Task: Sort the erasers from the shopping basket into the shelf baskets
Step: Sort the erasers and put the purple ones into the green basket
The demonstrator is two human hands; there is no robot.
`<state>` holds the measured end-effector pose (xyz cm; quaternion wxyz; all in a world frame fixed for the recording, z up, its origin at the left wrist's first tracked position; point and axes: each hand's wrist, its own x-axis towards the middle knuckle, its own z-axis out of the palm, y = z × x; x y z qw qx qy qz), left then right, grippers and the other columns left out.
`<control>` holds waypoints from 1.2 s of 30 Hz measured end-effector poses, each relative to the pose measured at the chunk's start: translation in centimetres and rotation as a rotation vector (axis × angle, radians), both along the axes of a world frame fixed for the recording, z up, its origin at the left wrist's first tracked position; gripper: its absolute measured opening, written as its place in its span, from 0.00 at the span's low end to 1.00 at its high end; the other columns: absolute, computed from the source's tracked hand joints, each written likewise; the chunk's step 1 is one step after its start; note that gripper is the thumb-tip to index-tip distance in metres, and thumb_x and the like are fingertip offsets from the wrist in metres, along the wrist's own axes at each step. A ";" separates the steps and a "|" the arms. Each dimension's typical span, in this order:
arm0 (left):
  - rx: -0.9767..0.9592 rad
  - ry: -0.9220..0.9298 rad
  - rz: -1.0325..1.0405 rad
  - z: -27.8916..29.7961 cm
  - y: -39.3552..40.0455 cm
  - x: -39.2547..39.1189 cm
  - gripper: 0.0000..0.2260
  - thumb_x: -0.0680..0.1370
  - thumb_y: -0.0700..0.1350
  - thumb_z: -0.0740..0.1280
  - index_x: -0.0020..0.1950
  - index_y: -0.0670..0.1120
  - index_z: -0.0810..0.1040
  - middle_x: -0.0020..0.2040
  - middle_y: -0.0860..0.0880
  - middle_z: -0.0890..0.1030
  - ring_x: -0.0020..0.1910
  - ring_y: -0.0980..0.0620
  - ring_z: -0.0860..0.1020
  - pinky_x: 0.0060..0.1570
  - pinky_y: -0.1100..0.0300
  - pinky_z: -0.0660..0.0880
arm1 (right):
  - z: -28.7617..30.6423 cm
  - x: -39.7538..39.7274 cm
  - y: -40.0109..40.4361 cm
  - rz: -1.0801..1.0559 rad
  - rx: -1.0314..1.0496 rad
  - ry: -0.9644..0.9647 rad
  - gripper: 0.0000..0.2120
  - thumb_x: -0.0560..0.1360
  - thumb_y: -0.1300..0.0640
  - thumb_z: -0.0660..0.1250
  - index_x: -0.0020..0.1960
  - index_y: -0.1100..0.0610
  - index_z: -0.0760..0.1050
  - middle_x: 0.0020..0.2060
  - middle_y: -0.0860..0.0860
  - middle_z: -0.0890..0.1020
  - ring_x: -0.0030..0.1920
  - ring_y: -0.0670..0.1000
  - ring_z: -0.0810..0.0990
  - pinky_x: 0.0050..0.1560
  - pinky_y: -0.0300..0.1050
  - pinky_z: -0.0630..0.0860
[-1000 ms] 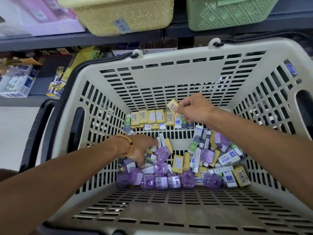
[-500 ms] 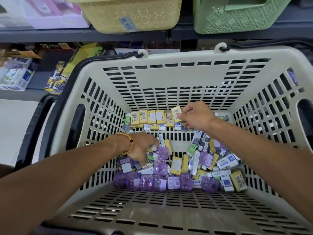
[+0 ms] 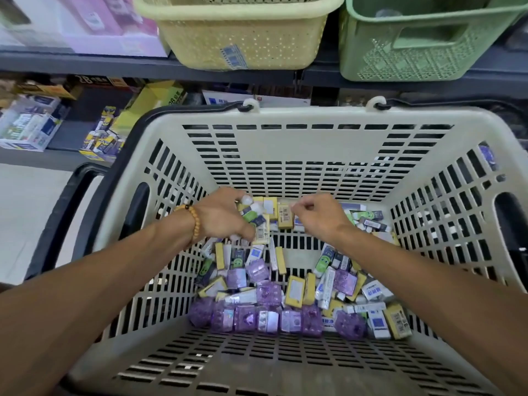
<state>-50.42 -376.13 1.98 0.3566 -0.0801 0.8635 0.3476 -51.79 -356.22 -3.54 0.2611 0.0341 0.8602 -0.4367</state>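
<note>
left hand (image 3: 225, 221) grips erasers (image 3: 251, 217) | right hand (image 3: 317, 218) curled | both inside shopping basket (image 3: 285, 150)

Yellow, purple and white erasers (image 3: 288, 292) lie jumbled inside the beige shopping basket (image 3: 314, 144).

Bare forearms, no sleeves; amber bead bracelet (image 3: 194, 223), prob. wooden, on left wrist.
</note>
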 end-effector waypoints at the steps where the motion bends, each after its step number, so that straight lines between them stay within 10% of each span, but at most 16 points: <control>1: 0.029 0.014 0.069 0.2 0.1 0.1 0.27 0.66 0.40 0.79 0.62 0.49 0.74 0.50 0.51 0.79 0.41 0.56 0.79 0.36 0.64 0.75 | 0.7 0.0 0.1 -0.017 -0.094 -0.028 0.15 0.81 0.50 0.63 0.48 0.59 0.82 0.37 0.49 0.81 0.33 0.48 0.78 0.39 0.50 0.82; 9: 0.311 -0.033 0.364 0.7 1.4 0.6 0.22 0.64 0.39 0.80 0.55 0.44 0.79 0.44 0.43 0.85 0.36 0.51 0.80 0.36 0.59 0.80 | 2.9 -0.7 0.7 -0.032 -0.337 -0.234 0.02 0.76 0.60 0.70 0.47 0.58 0.81 0.35 0.54 0.83 0.34 0.50 0.78 0.31 0.39 0.75; 14: 0.394 -0.093 0.583 1.4 1.5 2.1 0.35 0.63 0.41 0.80 0.66 0.47 0.69 0.48 0.41 0.82 0.39 0.45 0.81 0.32 0.58 0.78 | 0.8 -1.2 3.4 -0.240 -0.099 -0.184 0.05 0.78 0.62 0.67 0.45 0.60 0.80 0.42 0.57 0.83 0.38 0.49 0.80 0.39 0.39 0.80; 22: 0.517 -0.233 0.650 1.8 1.2 2.9 0.19 0.65 0.28 0.75 0.54 0.38 0.77 0.42 0.41 0.82 0.38 0.48 0.80 0.26 0.64 0.74 | -0.3 -1.1 2.0 -0.086 0.083 -0.027 0.10 0.79 0.62 0.65 0.44 0.61 0.84 0.41 0.55 0.85 0.39 0.52 0.84 0.42 0.46 0.83; 27: 0.542 -0.186 0.616 2.1 1.5 1.7 0.15 0.65 0.29 0.76 0.49 0.38 0.79 0.38 0.44 0.84 0.31 0.53 0.82 0.27 0.63 0.77 | 3.8 -0.7 0.9 0.027 -0.386 -0.175 0.11 0.77 0.46 0.68 0.51 0.52 0.83 0.42 0.51 0.84 0.37 0.47 0.82 0.36 0.39 0.77; 36: 0.526 -0.187 0.611 2.5 1.8 1.9 0.22 0.59 0.42 0.79 0.50 0.41 0.79 0.39 0.45 0.85 0.29 0.53 0.80 0.22 0.65 0.72 | 4.1 -1.4 2.3 -0.045 -0.542 -0.361 0.04 0.79 0.61 0.66 0.50 0.60 0.79 0.36 0.52 0.82 0.33 0.47 0.79 0.36 0.40 0.78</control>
